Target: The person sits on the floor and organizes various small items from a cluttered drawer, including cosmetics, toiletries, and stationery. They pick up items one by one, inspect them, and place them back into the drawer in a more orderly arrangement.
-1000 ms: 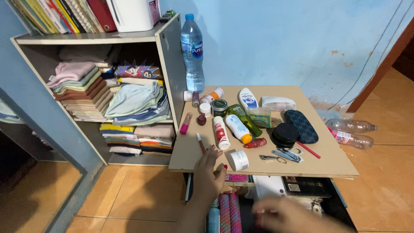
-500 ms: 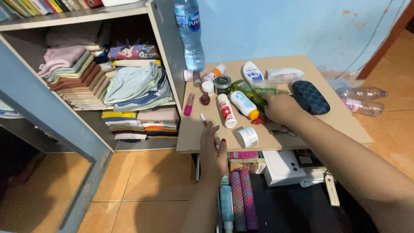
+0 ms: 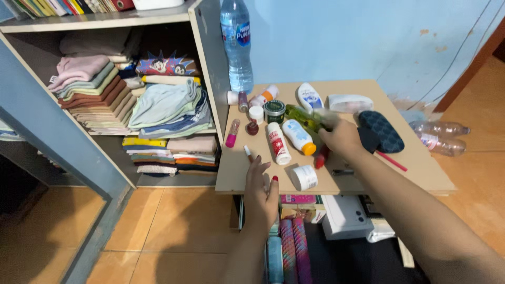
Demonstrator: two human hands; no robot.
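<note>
The fingers of the right hand are curled over sth. at the counter's middle; a small red tube-shaped item shows just below the knuckles, blurred, so whether it's actually gripped can't be told. The black round case is partly covered by the same hand, and the green bottle lies touching or just beside the fingertips. The left hand is laid flat at the counter's near edge, fingers spread and released, nothing held; its tips lie right by a thin white-capped stick.

Progress, judged from the layout: hardly any sorting is done. Most toiletries are still scattered — white bottle w/ orange cap, red-and-white tube, white tape roll, dark patterned pouch, pink pencil, pink bottle. One item at most is being taken up; the rest is left.

Vs. half a sec ago: the right hand is drawn slightly nearer the body and lower, and the red item now shows beneath it instead of lying by the orange cap. The left hand is about where it was. The view is shifted a bit, w/ the shelf less cut off at the top.
</note>
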